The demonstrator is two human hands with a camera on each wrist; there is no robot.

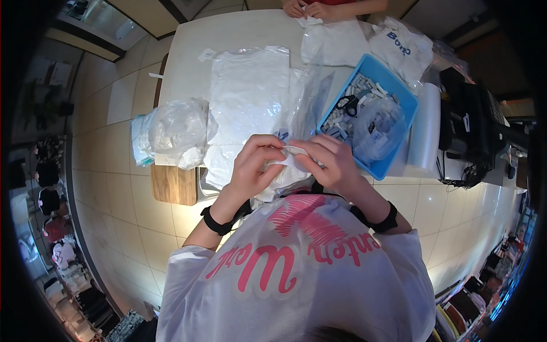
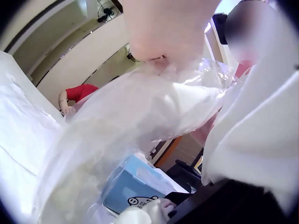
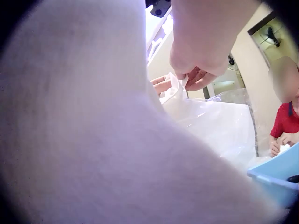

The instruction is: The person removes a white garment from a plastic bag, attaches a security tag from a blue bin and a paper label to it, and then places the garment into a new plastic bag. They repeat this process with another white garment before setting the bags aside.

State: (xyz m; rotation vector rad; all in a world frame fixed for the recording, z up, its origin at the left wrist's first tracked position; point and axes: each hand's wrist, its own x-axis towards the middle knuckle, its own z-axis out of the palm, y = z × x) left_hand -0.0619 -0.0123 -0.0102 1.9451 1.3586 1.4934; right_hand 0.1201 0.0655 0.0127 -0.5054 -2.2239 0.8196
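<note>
Right in front of my chest, both hands pinch a piece of white cloth (image 1: 294, 162) between thumbs and fingers. My left hand (image 1: 254, 165) holds its left side, and my right hand (image 1: 336, 163) grips the other side close by. The same white cloth (image 3: 174, 91) shows between the fingers in the right wrist view. Below the hands, white fabric hangs at the table's near edge. Clear plastic over white fabric (image 2: 140, 107) fills the middle of the left wrist view, and the left hand's fingers are mostly hidden there.
A flat white garment in clear plastic (image 1: 249, 94) lies ahead on the table (image 1: 191, 62). Left of it is a bulging plastic bag (image 1: 178, 128). On the right, a blue bin (image 1: 400, 154) holds black scissors (image 1: 347, 105) and small white pieces. Across the table, a person in red (image 1: 347, 8) handles white cloth.
</note>
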